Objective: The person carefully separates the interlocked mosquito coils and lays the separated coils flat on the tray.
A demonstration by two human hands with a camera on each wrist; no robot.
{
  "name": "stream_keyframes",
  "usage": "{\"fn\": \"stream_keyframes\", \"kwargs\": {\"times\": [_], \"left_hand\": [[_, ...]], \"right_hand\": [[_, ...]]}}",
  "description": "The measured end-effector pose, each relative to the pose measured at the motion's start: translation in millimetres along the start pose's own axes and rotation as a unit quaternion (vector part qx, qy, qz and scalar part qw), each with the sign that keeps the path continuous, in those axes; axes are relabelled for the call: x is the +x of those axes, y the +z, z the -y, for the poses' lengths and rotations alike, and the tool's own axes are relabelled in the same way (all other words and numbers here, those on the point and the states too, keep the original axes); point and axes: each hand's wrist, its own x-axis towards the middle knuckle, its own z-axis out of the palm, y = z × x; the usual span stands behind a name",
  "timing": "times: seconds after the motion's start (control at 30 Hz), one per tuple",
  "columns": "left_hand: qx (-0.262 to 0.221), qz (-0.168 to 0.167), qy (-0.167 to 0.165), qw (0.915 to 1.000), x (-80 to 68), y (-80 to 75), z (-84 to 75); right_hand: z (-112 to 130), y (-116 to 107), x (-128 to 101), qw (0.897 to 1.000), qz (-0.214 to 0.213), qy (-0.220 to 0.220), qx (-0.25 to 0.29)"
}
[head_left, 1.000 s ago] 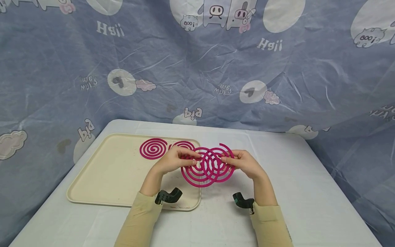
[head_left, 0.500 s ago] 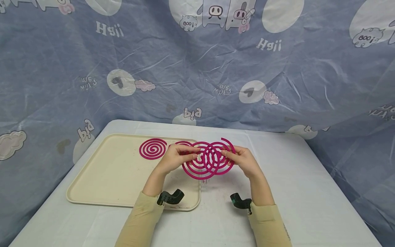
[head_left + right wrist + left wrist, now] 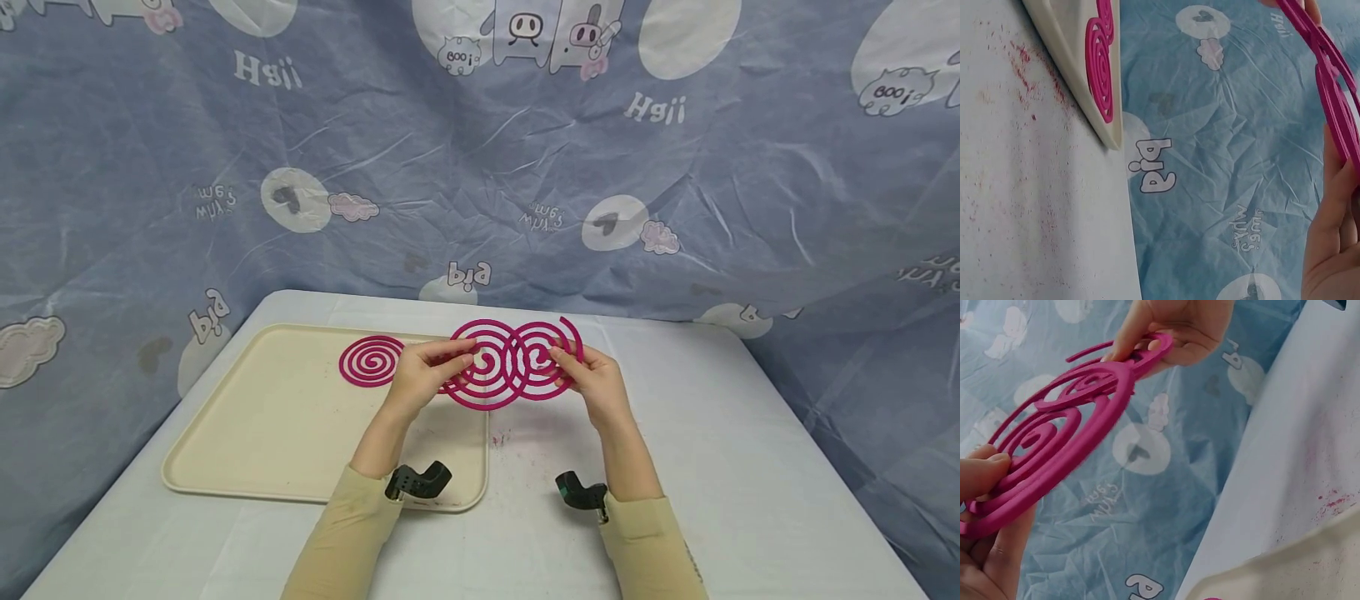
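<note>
Two magenta mosquito coils are held up over the tray's right edge, partly overlapping, with their rings crossing in the middle. My left hand (image 3: 416, 379) pinches the left coil (image 3: 486, 360) between thumb and fingers at its left side. On the other side my right hand (image 3: 603, 387) pinches the right coil (image 3: 540, 357), whose loose outer end sticks up at the top. The left wrist view shows the joined coils (image 3: 1088, 447) tilted, thumb on top and fingers beneath. In the right wrist view they appear nearly edge-on at the upper right.
A cream tray (image 3: 292, 417) lies on the white table (image 3: 720, 467), left of centre. One flat coil (image 3: 372, 362) rests in it; another, mostly hidden behind my left hand, shows as a coil (image 3: 1100, 69) in the right wrist view. Magenta crumbs (image 3: 1025, 56) dot the table. A printed blue curtain (image 3: 480, 167) hangs behind.
Both hands have risen and moved away with the coils. The two coils' centres have drawn apart, so they overlap less than before. The coil on the tray stays put.
</note>
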Motion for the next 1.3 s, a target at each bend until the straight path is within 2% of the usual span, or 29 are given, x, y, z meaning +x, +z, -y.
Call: {"fn": "stream_keyframes", "kwargs": {"times": [0.07, 0.17, 0.33, 0.47, 0.53, 0.6, 0.7, 0.83, 1.03, 1.2, 1.3], "left_hand": [[-0.007, -0.009, -0.004, 0.9999, -0.2, -1.5, 0.1], [-0.012, 0.000, -0.007, 0.9999, 1.9, -5.0, 4.8], [-0.004, 0.045, -0.006, 0.9990, 7.3, -14.5, 21.1], [0.026, 0.111, -0.003, 0.9935, 7.4, -19.7, 24.5], [0.038, 0.134, 0.000, 0.9903, 7.3, -21.0, 25.0], [0.041, 0.147, 0.001, 0.9883, 6.9, -21.4, 24.9], [0.043, 0.147, -0.002, 0.9882, 5.8, -20.6, 20.9], [0.047, 0.115, -0.010, 0.9922, 5.5, -18.4, 21.0], [0.023, 0.003, -0.023, 0.9995, 7.1, -8.4, 26.3], [-0.019, -0.093, -0.016, 0.9954, 8.0, 4.7, 29.1], [-0.014, -0.111, -0.003, 0.9938, 8.2, 9.1, 29.5]], "right_hand": [[0.4, -0.5, 0.2, 1.000, -0.010, 0.002, 0.010], [1.0, -2.7, 0.2, 1.000, 0.009, 0.008, 0.004], [2.9, -9.6, -1.0, 0.995, 0.091, 0.014, -0.034], [3.6, -16.4, -2.5, 0.982, 0.175, 0.013, -0.069], [2.8, -18.9, -2.3, 0.975, 0.206, 0.016, -0.075], [1.9, -20.7, -1.9, 0.971, 0.228, 0.018, -0.075], [0.7, -21.3, -1.5, 0.968, 0.243, 0.018, -0.066], [0.2, -16.3, -1.2, 0.974, 0.219, 0.012, -0.062], [-0.9, -2.1, 0.1, 0.993, 0.114, 0.008, -0.023], [-0.2, 9.4, -1.2, 0.999, 0.036, 0.008, 0.033], [0.8, 11.4, -1.7, 0.999, 0.018, 0.009, 0.037]]}}
